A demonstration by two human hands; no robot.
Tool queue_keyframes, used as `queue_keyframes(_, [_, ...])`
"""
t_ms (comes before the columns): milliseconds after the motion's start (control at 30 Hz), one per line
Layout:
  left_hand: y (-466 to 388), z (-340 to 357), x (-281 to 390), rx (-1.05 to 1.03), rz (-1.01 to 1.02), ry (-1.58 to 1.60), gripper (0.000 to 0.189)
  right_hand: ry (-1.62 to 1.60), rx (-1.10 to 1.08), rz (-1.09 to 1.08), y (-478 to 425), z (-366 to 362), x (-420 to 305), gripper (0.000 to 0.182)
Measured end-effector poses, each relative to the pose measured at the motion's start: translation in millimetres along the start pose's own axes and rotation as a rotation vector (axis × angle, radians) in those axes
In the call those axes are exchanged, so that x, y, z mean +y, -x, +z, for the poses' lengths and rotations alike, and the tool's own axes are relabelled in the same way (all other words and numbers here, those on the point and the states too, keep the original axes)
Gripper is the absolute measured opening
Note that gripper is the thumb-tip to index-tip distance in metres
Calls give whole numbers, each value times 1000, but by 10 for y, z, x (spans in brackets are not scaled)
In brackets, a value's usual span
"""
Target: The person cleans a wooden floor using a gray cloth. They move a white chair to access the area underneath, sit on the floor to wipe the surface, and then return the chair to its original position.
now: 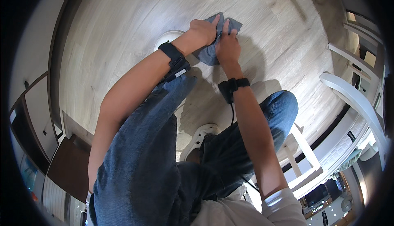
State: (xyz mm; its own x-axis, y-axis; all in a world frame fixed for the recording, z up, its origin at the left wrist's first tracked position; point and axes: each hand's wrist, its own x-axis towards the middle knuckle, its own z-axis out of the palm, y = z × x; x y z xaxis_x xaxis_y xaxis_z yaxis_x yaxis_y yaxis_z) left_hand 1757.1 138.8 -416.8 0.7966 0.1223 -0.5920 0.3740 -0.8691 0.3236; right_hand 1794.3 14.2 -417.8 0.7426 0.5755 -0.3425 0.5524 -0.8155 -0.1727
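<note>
A grey cloth [207, 55] lies on the wood-look floor, creased and spread out around both hands. My left hand [203, 32] grips its left part, with one finger stretched along the fabric towards the far edge. Close beside it, my right hand [229, 48] holds the right part, two fingers extended over the cloth. The hands nearly meet, and they hide the middle of the cloth. Each wrist wears a black strap with a device; a cable hangs from the right device [227, 92].
The toe of a white shoe [168, 36] shows behind my left wrist, and another white shoe [201, 138] is below me. White chair parts [354, 87] stand on the right. Dark-edged cabinets [37, 118] line the left, near a brown panel [69, 167].
</note>
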Motion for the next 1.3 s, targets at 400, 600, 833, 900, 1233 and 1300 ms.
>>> queue_keyframes(400, [14, 41, 80, 102, -115, -32, 70, -61, -25, 135, -115, -49, 157, 70])
queue_keyframes(600, [129, 220, -10, 44, 92, -151, 74, -48, -69, 89, 288, 80, 47, 66])
queue_keyframes(833, [1, 63, 103, 139, -56, -317, 71, 7, -61, 55, 76, -38, 131, 67])
queue_keyframes(900, [-38, 139, -46, 238, 21, -216, 70, -8, -73, 84, -166, -184, 87, 68])
queue_keyframes(1233, [228, 323, 109, 219, 192, -274, 46, -176, -91, 30, 517, 212, -98, 70])
queue_keyframes(1300, [326, 224, 106, 256, 142, -257, 42, -68, 44, -47, 214, 176, -75, 67])
